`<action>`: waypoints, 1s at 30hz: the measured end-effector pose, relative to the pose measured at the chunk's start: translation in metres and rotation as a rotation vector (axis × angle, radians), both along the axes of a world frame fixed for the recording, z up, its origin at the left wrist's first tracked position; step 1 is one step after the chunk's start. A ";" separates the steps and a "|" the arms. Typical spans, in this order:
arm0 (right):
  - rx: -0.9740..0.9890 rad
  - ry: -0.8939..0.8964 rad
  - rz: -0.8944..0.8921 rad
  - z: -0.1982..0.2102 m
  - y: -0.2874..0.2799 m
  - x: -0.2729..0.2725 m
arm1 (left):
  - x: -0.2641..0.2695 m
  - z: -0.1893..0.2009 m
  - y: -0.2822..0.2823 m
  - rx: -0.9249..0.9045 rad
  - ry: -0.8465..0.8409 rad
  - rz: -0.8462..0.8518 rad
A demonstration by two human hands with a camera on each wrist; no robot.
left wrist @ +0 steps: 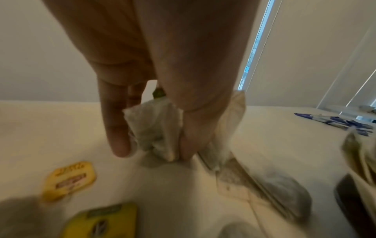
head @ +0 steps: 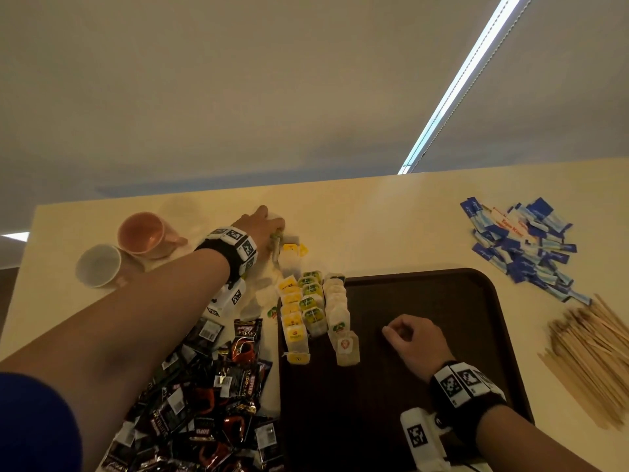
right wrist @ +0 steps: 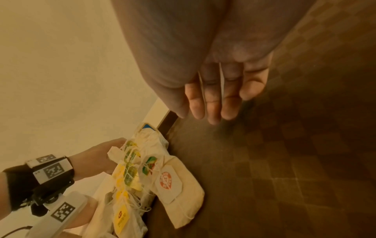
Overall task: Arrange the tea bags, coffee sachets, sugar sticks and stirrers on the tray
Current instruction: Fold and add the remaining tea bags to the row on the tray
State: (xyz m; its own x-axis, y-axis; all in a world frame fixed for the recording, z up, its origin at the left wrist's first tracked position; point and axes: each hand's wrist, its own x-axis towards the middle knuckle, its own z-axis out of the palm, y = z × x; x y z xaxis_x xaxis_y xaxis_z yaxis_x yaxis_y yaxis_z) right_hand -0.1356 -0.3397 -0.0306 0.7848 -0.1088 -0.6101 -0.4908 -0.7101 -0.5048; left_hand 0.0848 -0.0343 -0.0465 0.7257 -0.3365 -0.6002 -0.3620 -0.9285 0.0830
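By our reckoning the coffee sachets (head: 211,396) lay unsorted at the table's (head: 374,212) near-left corner. Our left hand (head: 260,223) pinched a tea bag (left wrist: 154,128) beyond three rows (head: 313,311) along the tray's (head: 425,287) left edge. Our right hand (head: 413,338) rested loosely curled, empty. Sugar sticks (head: 524,247) and stirrers (head: 592,362) waited right.

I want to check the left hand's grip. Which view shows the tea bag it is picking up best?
The left wrist view: the tea bag fills the centre, pinched by the left hand. The head view shows only a small bit of it under that hand. In the right wrist view I cannot pick it out.
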 end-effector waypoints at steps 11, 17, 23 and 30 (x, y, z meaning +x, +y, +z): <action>0.014 -0.066 -0.009 0.015 -0.004 0.004 | -0.022 0.064 0.021 -0.221 -0.154 0.247; 0.019 -0.144 0.038 0.034 0.012 0.006 | -0.080 0.141 0.013 -0.503 -0.205 0.356; 0.178 -0.378 0.083 0.071 0.047 0.006 | -0.153 0.184 -0.024 -0.722 -0.216 0.345; 0.548 -0.368 0.338 0.124 0.080 0.001 | -0.203 0.228 -0.045 -1.069 -0.209 0.431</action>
State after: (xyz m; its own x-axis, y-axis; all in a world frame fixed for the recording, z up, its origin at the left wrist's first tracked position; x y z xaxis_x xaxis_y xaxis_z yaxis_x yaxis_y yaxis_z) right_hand -0.1345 -0.2593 0.0931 0.8858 0.4196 -0.1981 -0.0206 -0.3911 -0.9201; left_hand -0.1186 -0.0796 0.1818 0.9540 -0.2995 -0.0168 -0.1328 -0.4717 0.8717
